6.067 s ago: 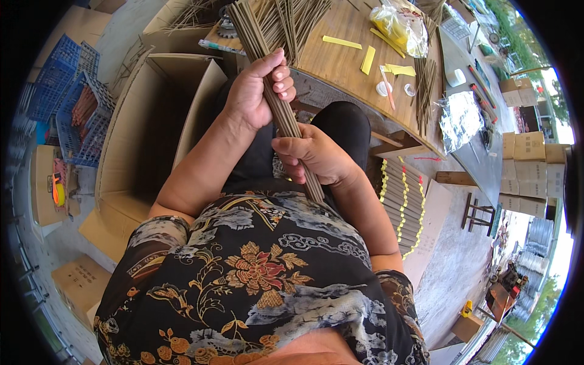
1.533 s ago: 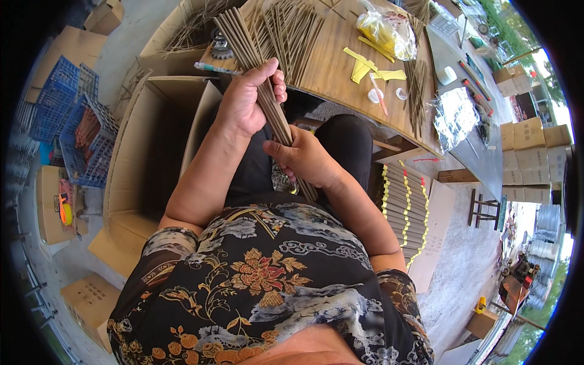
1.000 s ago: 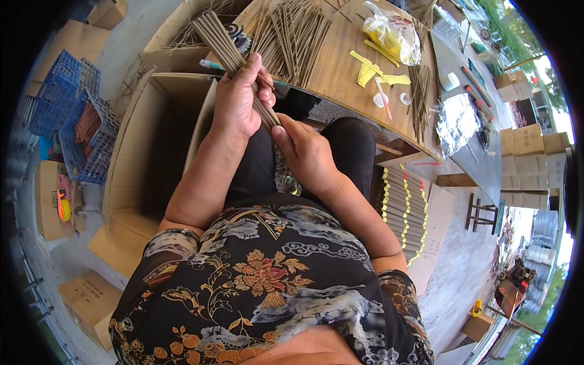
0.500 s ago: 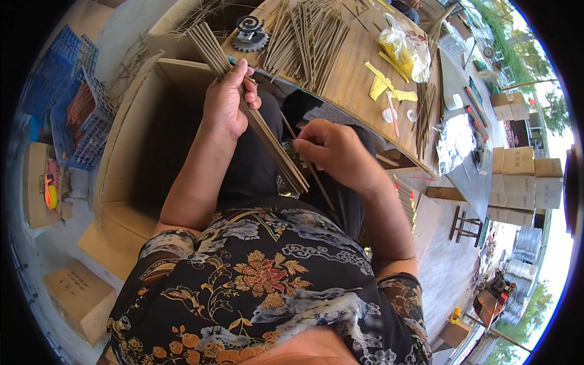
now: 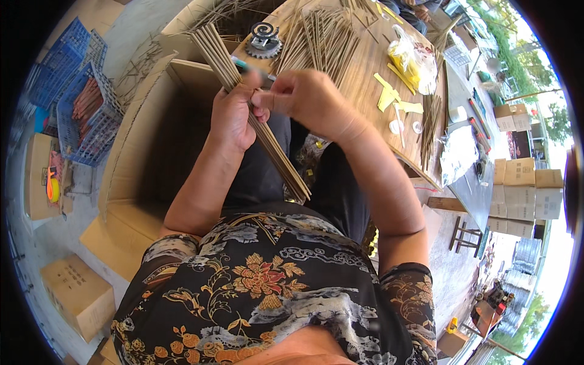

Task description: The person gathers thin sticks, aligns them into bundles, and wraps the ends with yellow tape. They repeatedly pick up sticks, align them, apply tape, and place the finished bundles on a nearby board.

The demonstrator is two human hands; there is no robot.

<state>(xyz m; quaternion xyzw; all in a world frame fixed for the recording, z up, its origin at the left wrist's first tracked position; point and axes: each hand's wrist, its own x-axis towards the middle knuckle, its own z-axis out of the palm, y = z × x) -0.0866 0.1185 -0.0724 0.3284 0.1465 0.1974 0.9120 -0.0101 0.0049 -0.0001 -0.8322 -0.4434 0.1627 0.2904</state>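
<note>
A bundle of long, thin brown sticks (image 5: 278,155) slants across my lap, its upper end toward the cardboard box and its lower end near my waist. My left hand (image 5: 232,118) is closed round the bundle in its upper half. Right beside those fingers is my right hand (image 5: 319,103), thumb and fingers drawn together in a pinch against the left hand. Anything in that pinch is hidden by the fingers and the blur. Many similar sticks (image 5: 319,45) lie in a loose pile on the wooden table (image 5: 371,55) just beyond.
A black spiral coil on a toothed metal stand (image 5: 264,42) sits at the table's near left corner. Yellow strips (image 5: 389,91) and a plastic bag (image 5: 413,58) lie farther right. An open cardboard box (image 5: 115,164) stands left of my legs, with blue crates (image 5: 91,115) past it.
My right hand has moved up and left from beside the lower part of the bundle to my left hand. The single stick it held is no longer distinguishable. The left hand keeps its hold.
</note>
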